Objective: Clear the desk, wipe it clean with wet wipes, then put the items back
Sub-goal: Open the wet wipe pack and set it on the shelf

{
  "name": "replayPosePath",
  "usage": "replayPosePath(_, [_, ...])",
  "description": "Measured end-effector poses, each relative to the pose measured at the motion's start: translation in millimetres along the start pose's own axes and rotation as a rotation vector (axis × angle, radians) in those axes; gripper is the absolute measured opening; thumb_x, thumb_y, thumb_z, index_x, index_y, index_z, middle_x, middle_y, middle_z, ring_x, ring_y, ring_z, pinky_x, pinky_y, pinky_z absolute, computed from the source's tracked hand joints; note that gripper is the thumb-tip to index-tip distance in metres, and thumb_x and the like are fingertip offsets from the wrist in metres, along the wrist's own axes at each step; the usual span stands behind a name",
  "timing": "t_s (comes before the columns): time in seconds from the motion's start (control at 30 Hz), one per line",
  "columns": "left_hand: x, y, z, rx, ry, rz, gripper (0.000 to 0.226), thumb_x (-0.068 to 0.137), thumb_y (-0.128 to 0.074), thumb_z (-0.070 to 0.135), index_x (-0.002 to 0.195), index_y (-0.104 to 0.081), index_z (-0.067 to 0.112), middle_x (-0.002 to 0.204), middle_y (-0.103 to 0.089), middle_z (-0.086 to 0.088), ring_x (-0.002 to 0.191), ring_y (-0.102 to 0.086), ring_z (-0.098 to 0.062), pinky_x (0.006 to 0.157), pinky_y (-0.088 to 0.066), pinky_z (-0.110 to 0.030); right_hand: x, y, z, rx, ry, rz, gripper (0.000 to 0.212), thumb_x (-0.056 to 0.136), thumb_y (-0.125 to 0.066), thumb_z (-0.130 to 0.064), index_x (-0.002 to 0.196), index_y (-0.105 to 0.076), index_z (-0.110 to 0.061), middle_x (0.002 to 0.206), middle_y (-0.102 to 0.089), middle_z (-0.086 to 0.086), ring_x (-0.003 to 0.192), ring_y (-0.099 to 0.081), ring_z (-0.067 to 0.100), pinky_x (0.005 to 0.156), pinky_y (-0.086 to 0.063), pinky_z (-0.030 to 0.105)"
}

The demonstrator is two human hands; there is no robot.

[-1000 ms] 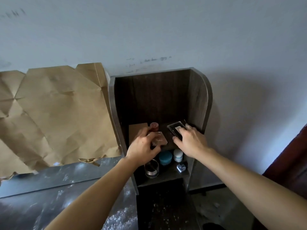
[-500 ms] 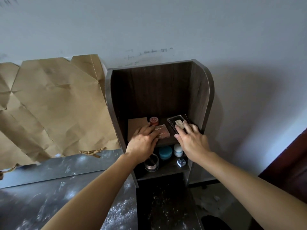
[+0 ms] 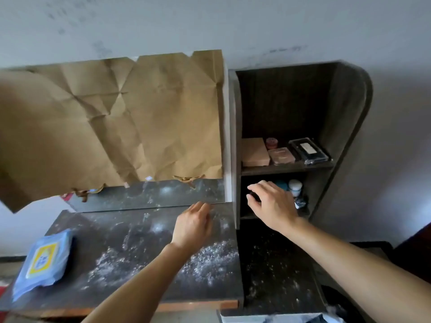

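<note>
- A person's right hand [image 3: 274, 207] reaches into the lower compartment of a dark wooden shelf unit [image 3: 345, 108], fingers [image 3: 256, 186] spread and curled, closed on nothing that can be seen.
- The risk, judged from here: small jars crowd that compartment, and a sweeping reach could knock the white-capped jar [image 3: 295, 186] or the teal jar [image 3: 281, 184] over or off the ledge.
- Those jars sit just behind the right fingertips; whether any is touched cannot be told.
- The left hand [image 3: 193, 226] hovers over the dusty dark table [image 3: 140, 241], fingers loosely curled, holding nothing.
- A blue pack of wet wipes [image 3: 43, 262] lies at the table's left edge, well apart from both hands.
- On the upper shelf rest a tan box [image 3: 254, 151], a pink compact [image 3: 281, 155] and a black case [image 3: 307, 150].
- White dust near the left wrist could smear if the forearm drops.
</note>
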State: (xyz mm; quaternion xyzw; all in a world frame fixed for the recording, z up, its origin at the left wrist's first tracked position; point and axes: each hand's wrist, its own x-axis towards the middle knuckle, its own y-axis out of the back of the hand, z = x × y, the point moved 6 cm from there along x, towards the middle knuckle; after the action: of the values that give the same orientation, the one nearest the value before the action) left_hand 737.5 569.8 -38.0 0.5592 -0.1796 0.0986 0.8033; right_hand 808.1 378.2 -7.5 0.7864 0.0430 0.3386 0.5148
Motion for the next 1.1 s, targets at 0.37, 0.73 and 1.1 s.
replayPosePath(0.37, [-227.3, 105.5, -211.4, 0.117, 0.57, -0.142, 0.007, 0.083, -0.052, 0.021, 0.084, -0.056, 0.015, 0.085, -0.064, -0.001, 0.081, -0.061, -0.03, 0.061, -0.044, -0.036, -30.2, -146.4, -245.1, 0.12, 0.145, -0.419, 0.035, 0.089, -0.051, -0.043, 0.118, -0.059, -0.026, 0.11, -0.064, -0.006, 0.094, -0.064, 0.022, 0.073, -0.047, 0.032])
replayPosePath(0.73, [-310.0, 143.1, -363.6, 0.044, 1.028, -0.08, 0.014, 0.085, -0.049, 0.024, 0.094, -0.06, 0.022, 0.094, -0.066, 0.003, 0.09, -0.061, -0.021, 0.065, -0.041, -0.028, 23.6, -285.5, -404.0, 0.112, 0.366, -0.673, 0.038, 0.091, -0.045, -0.044, 0.126, -0.051, -0.029, 0.118, -0.057, -0.005, 0.104, -0.059, 0.019, 0.077, -0.045, 0.032])
replayPosePath(1.1, [-306.0, 114.2, -498.8, -0.172, 1.497, -0.005, 0.028, 0.093, -0.047, 0.035, 0.108, -0.044, 0.01, 0.107, -0.058, -0.005, 0.1, -0.055, -0.029, 0.071, -0.038, -0.034, 104.2, -440.6, -512.8, 0.094, 0.493, -0.859, 0.047, 0.09, -0.048, -0.044, 0.132, -0.044, -0.022, 0.132, -0.046, -0.001, 0.122, -0.042, 0.02, 0.089, -0.045, 0.038])
